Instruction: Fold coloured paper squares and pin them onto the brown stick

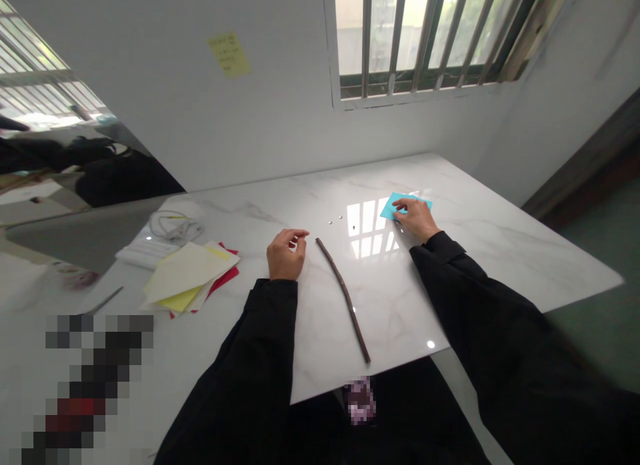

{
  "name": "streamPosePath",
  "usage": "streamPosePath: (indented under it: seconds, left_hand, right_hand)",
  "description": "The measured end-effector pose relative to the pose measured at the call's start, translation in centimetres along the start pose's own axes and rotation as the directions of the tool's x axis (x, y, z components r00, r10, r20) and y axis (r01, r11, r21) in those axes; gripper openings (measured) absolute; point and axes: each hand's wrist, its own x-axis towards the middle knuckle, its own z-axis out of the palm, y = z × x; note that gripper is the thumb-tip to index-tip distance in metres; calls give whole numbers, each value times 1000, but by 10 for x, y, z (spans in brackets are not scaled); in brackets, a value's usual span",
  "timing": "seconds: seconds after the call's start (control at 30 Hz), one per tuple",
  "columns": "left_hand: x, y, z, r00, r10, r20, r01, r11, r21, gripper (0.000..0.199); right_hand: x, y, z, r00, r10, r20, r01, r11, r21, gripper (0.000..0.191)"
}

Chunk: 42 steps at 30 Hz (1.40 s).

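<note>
Blue paper (388, 210) lies under right hand (418, 217), digits parted; left hand (287, 255) sits well to paper's left, closure unclear.

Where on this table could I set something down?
By the near edge, bare tabletop lies between the brown stick and right sleeve; more lies from that sleeve to the table's right corner. It's crowded at left: stacked papers, coiled cable.

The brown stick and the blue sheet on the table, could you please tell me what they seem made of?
Brown stick: probably natural wood, fairly dull in finish, judging by its uneven bend and bark-like colour.
Blue sheet: likely paper, smooth-looking, since it appears thin and evenly coloured, though plastic film remains possible.
</note>
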Motion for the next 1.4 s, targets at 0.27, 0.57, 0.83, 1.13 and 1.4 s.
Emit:
streamPosePath:
  seconds: [0.27,0.57,0.83,1.13,1.4]
  left_hand:
    - [1,-1,0,998,-48,-27,47,998,-44,22]
    - [1,1,1,998,-65,-18,64,997,-53,20]
    - [2,10,1,982,-179,55,187,952,-241,21]
    - [2,21,10,786,-319,529,617,458,-640,75]
    - [-5,33,14,775,-210,596,628,368,-686,72]
  right_hand:
    - [-1,25,-14,994,-48,94,49,999,-4,72]
    - [-1,2,-17,989,53,-138,-45,997,61,34]
    - [-7,-57,-34,943,10,-333,190,805,562,27]
    - [-43,-115,12,949,-4,315,-306,223,926,52]
    - [-69,-128,39,909,-115,401,-333,380,863,41]
